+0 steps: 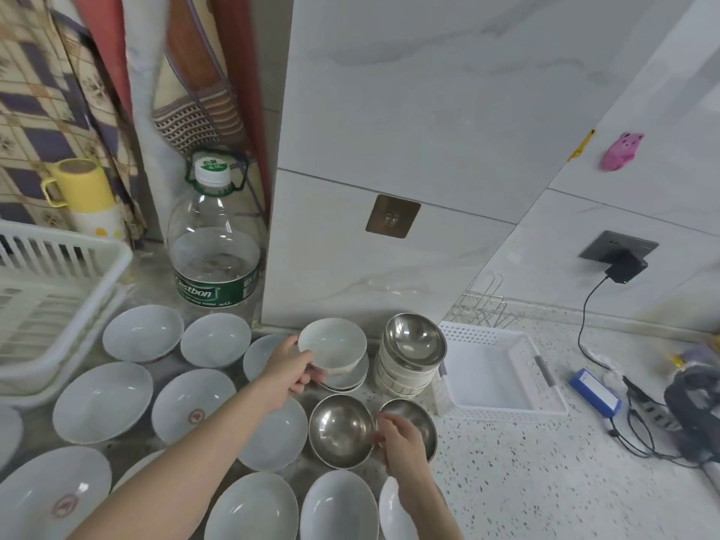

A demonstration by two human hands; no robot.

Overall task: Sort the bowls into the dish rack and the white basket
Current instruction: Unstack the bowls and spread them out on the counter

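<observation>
Speckled counter: it is carrying everything, so I am working with both bins in reach, one at each end.
Dish rack: the white slatted rack is sitting at my far left, just beside the spread of big bowls; I judge that is where those are going.
White basket: it is lying at my right with nothing in it, just beside the steel stack, so the metal bowls seem bound for it.
Wide white bowls: they are lying open side up across the left and near counter, set singly so that I can take them one at a time.
Stack of small bowls: ribbed white ones piled upright with a steel bowl tilted on top, nested to save room.
Steel pair: two are sitting side by side, touching, in front of the stack.
Small white bowl: I am holding it tilted over a couple of shallow white dishes.
Left hand: thumb on the rim, fingers curled underneath, gripping that small white bowl.
Right hand: fingers are bending onto the rim of the right-hand steel bowl; whether they are pinching it yet I cannot tell.
</observation>
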